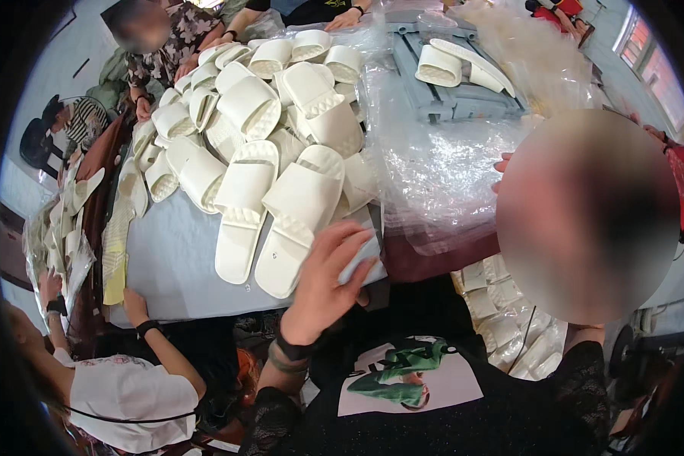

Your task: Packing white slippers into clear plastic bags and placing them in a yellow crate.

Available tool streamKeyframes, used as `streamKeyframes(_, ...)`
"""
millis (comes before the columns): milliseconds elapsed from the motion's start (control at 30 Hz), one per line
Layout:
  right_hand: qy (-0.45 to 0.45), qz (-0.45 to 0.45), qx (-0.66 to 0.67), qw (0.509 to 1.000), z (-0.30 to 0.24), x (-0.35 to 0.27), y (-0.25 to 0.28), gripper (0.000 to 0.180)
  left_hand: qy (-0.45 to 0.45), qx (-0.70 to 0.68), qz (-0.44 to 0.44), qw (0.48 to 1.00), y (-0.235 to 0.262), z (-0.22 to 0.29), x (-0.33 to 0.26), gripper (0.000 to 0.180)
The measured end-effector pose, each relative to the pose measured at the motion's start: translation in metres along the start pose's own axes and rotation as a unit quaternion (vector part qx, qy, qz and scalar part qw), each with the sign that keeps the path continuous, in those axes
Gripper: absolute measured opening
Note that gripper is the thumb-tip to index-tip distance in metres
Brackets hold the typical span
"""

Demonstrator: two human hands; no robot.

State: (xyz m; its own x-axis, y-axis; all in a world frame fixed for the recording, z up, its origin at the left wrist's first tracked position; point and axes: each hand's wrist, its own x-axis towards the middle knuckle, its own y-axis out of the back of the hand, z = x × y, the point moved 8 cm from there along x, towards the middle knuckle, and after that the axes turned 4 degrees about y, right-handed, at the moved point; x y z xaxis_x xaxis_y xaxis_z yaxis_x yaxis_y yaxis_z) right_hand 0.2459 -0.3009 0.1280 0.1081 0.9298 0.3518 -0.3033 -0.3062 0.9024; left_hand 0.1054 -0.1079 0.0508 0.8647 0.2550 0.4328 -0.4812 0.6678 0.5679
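Observation:
My left hand [329, 280] is over the table's near right corner, fingers bent and thumb apart. Between them is a pale blue piece [363, 257] that looks like folded cloth. Just left of this hand, a pair of cream slippers lies soles down, toward me: one slipper [239, 209] on the left, its mate [300, 220] on the right. A heap of cream slippers [247, 99] rises behind them. A blurred patch covers most of my right hand [501, 163]; red-nailed fingertips at its left edge seem to be mine, but their grip is hidden.
Clear plastic bags [452, 178] cover the table's right side. A grey-blue crate [456, 102] behind them carries another slipper pair [467, 67]. Bagged slippers [509, 319] are below right. A person in white [133, 399] works at left; another in a floral top [178, 42] is across the table.

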Motion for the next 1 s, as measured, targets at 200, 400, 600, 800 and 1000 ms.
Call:
streamKeyframes(200, -0.064, 0.078, 0.049, 0.994, -0.008, -0.035, -0.027, 0.020, -0.128, 0.091, -0.010, 0.988, -0.066, 0.052, 0.048, 0.043)
streamKeyframes(400, -0.091, 0.147, 0.034, 0.984, -0.014, -0.046, -0.023, 0.024, -0.149, 0.044, -0.037, 0.987, -0.111, 0.012, 0.058, 0.032)
streamKeyframes(600, -0.070, 0.199, 0.010, 0.977, -0.026, -0.041, -0.024, 0.029, -0.228, 0.114, -0.005, 0.967, -0.105, 0.055, 0.067, 0.030)
streamKeyframes(800, -0.053, 0.173, 0.019, 0.983, -0.040, -0.046, -0.032, 0.027, -0.249, 0.080, -0.092, 0.961, -0.108, 0.034, 0.057, 0.035)
streamKeyframes(1000, -0.054, 0.168, 0.046, 0.983, -0.049, -0.057, -0.052, 0.025, -0.099, 0.052, 0.022, 0.994, -0.113, 0.009, 0.074, 0.033)
